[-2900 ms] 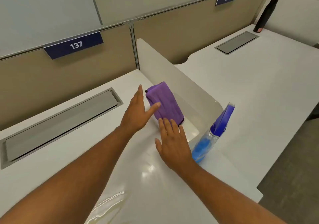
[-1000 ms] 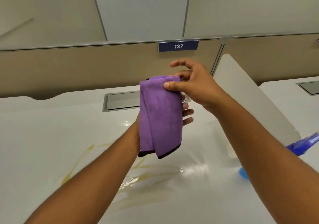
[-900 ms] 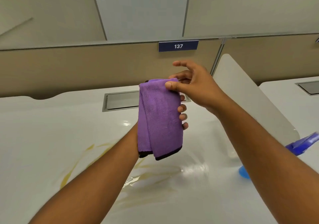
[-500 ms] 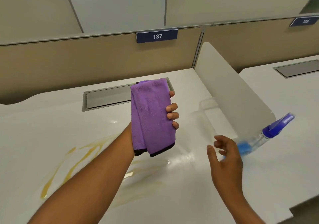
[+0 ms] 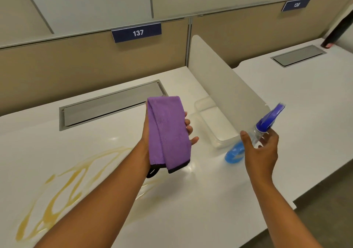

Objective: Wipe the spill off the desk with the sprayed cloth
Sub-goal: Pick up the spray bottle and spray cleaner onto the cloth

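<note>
With the left hand [image 5: 152, 133] gripping the folded purple cloth [image 5: 168, 131], the right hand [image 5: 261, 152], fingers spread, should clasp the spray bottle [image 5: 267, 121] neck firmly.

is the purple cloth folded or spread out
Folded: the purple microfibre cloth drapes doubled over the left hand, layers hanging side by side.

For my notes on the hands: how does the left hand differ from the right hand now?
The left hand is raised with the purple cloth draped over it; the right hand is open, reaching around the spray bottle. The left hand is above the desk middle; the right is near the divider. Both are bare.
</note>
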### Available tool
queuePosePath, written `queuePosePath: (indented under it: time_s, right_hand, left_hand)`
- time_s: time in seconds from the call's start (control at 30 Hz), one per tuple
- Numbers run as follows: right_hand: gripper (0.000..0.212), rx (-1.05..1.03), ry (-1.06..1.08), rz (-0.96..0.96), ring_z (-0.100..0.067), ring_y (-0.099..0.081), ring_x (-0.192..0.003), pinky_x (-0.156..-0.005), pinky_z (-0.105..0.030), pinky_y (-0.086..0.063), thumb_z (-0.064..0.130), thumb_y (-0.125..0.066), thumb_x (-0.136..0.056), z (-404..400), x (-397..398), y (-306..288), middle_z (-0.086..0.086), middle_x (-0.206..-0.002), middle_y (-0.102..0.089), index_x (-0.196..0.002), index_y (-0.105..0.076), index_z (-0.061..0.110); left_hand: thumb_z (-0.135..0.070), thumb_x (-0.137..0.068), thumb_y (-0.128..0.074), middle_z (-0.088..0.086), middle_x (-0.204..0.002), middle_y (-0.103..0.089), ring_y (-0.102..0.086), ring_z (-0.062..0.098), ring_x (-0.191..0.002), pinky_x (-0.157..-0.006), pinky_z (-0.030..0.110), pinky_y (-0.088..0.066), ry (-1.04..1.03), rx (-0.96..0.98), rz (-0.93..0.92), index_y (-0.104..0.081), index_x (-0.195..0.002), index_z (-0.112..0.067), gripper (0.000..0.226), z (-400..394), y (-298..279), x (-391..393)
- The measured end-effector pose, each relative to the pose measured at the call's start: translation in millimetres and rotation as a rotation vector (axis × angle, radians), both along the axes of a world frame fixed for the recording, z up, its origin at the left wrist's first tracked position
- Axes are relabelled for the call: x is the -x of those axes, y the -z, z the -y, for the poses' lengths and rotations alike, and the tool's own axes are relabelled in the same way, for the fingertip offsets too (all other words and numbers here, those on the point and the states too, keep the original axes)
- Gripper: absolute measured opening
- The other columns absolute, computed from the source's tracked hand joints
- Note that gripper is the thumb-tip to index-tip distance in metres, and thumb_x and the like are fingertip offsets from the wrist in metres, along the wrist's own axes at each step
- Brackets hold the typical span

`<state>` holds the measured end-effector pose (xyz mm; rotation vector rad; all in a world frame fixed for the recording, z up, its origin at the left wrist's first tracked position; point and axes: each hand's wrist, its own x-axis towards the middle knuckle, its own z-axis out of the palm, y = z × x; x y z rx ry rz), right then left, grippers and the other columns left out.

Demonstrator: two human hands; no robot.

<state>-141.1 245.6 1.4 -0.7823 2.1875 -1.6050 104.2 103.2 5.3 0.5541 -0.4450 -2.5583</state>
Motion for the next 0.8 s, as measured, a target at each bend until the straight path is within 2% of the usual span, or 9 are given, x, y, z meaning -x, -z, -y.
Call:
queuePosePath:
  time_s: [0.1, 0.23, 0.33, 0.4, 0.47, 0.5, 0.6, 0.73, 0.8]
  right_hand:
    - [0.060, -0.002, -0.031, 0.001, -0.019, -0.062, -0.121, -0.097, -0.033, -0.049, 0.037, -0.076, -0.095, 1.3, 0.5, 7.9, -0.006, -0.141, -0.064, -0.145, -0.051, 0.016]
    - [0.046, 0.062, -0.038, 0.037, -0.018, -0.060, -0.118, -0.099, -0.033, -0.050, 0.028, -0.069, -0.103, 4.8, -3.8, 8.4, -0.005, -0.136, -0.062, -0.142, -0.049, 0.015]
    - [0.041, 0.126, -0.059, 0.025, -0.014, -0.062, -0.111, -0.089, -0.016, -0.051, 0.025, -0.063, -0.107, 3.9, -12.7, -7.7, -0.006, -0.129, -0.061, -0.143, -0.046, 0.015]
    - [0.030, 0.138, -0.087, -0.026, -0.011, -0.065, -0.098, -0.086, -0.017, -0.055, 0.020, -0.065, -0.105, -0.1, -20.0, -26.1, -0.006, -0.117, -0.064, -0.131, -0.051, 0.020]
    - [0.026, 0.097, -0.153, -0.088, -0.010, -0.068, -0.092, -0.088, -0.033, -0.058, 0.012, -0.072, -0.098, -6.3, -31.7, -46.8, -0.001, -0.105, -0.069, -0.112, -0.057, 0.028]
    - [0.029, 0.077, -0.207, -0.099, -0.011, -0.070, -0.090, -0.087, -0.036, -0.059, 0.007, -0.073, -0.095, -9.6, -40.3, -56.5, 0.002, -0.100, -0.072, -0.106, -0.060, 0.030]
    - [0.035, 0.037, -0.402, 0.014, -0.011, -0.075, -0.085, -0.078, -0.032, -0.060, -0.002, -0.070, -0.092, -16.7, -72.6, -79.8, 0.012, -0.090, -0.075, -0.118, -0.060, 0.019]
    - [0.046, -0.123, -0.640, 0.167, -0.017, -0.077, -0.078, -0.071, -0.025, -0.060, 0.028, -0.070, -0.085, -21.8, -114.2, -96.9, 0.008, -0.079, -0.073, -0.127, -0.052, 0.034]
    - [0.046, -0.187, -0.739, 0.283, -0.023, -0.076, -0.069, -0.074, -0.034, -0.064, 0.035, -0.072, -0.088, -23.6, -131.9, -102.6, 0.000, -0.073, -0.074, -0.129, -0.052, 0.039]
  left_hand:
    - [-0.086, -0.085, -0.060, 0.013, -0.094, -0.070, -0.070, 0.036, -0.096, -0.119, 0.072, -0.038, -0.070, -0.145, -0.026, -0.074, -0.094, -0.009, 0.079, -2.9, 7.5, -6.0]
    - [-0.091, -0.082, -0.060, 0.014, -0.126, -0.074, -0.068, 0.040, -0.123, -0.122, 0.078, -0.027, -0.091, -0.082, -0.033, -0.074, -0.129, -0.012, 0.093, -12.2, 12.0, -20.2]
    - [-0.103, -0.070, -0.052, 0.013, -0.152, -0.063, -0.061, 0.043, -0.137, -0.119, 0.082, -0.026, -0.072, -0.024, -0.176, -0.060, -0.152, -0.012, 0.122, -19.1, 8.8, -27.0]
    - [-0.103, -0.075, -0.043, 0.017, -0.147, -0.065, -0.068, 0.047, -0.127, -0.109, 0.086, -0.033, -0.043, -0.082, -0.277, -0.060, -0.151, -0.012, 0.120, -21.8, 2.5, -30.8]
    - [-0.093, -0.072, -0.062, 0.016, -0.145, -0.064, -0.069, 0.041, -0.125, -0.110, 0.083, -0.037, 0.019, 0.044, -0.312, -0.051, -0.157, -0.016, 0.115, -26.9, -3.3, -38.2]
    - [-0.082, -0.068, -0.075, 0.014, -0.147, -0.061, -0.067, 0.037, -0.128, -0.115, 0.080, -0.033, 0.050, 0.120, -0.339, -0.043, -0.161, -0.018, 0.118, -28.3, -5.0, -43.8]
    - [-0.065, -0.068, -0.085, 0.011, -0.139, -0.061, -0.067, 0.032, -0.121, -0.120, 0.072, -0.032, 0.037, 0.212, -0.362, -0.037, -0.161, -0.020, 0.113, -31.9, -11.2, -58.4]
    - [-0.067, -0.067, -0.075, 0.007, -0.130, -0.057, -0.065, 0.028, -0.111, -0.111, 0.066, -0.047, -0.040, 0.227, -0.312, -0.040, -0.156, -0.022, 0.106, -29.4, -21.0, -76.6]
    - [-0.070, -0.067, -0.070, 0.006, -0.130, -0.055, -0.061, 0.025, -0.110, -0.107, 0.061, -0.048, -0.063, 0.244, -0.271, -0.043, -0.154, -0.023, 0.103, -27.9, -25.9, -88.3]
